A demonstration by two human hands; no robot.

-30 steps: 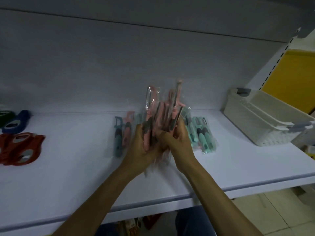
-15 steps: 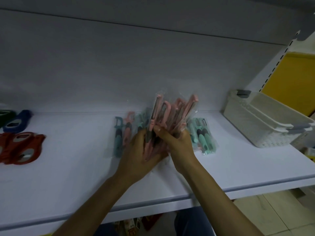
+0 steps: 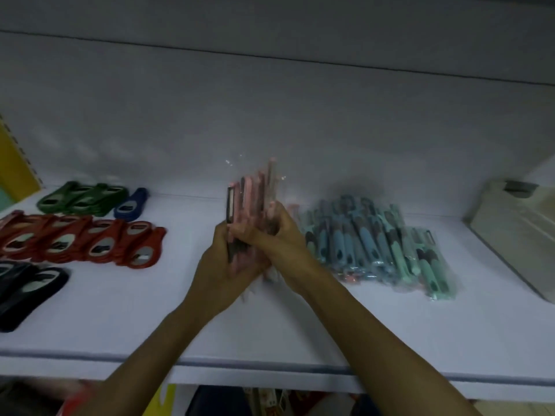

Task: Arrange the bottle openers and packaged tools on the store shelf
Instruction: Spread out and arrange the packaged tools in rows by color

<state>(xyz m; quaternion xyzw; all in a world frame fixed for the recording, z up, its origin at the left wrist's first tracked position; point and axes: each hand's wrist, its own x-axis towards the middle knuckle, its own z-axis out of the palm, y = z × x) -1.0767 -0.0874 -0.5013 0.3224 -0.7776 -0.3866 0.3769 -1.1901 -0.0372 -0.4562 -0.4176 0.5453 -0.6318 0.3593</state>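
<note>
Both hands close around one bunch of pink packaged tools (image 3: 255, 202), held upright over the white shelf (image 3: 270, 331). The left hand (image 3: 223, 265) grips the lower handles; the right hand (image 3: 280, 235) wraps the bunch from the other side, touching the left. Just right of the right hand, blue and green packaged tools (image 3: 381, 247) lie piled on the shelf. Well left of the left hand lie red bottle openers (image 3: 87, 243), green bottle openers (image 3: 81, 198), one blue bottle opener (image 3: 132, 205) and black bottle openers (image 3: 27, 288). A white basket (image 3: 516, 232) stands far right. The back wall (image 3: 270, 115) is plain grey-white.
</note>
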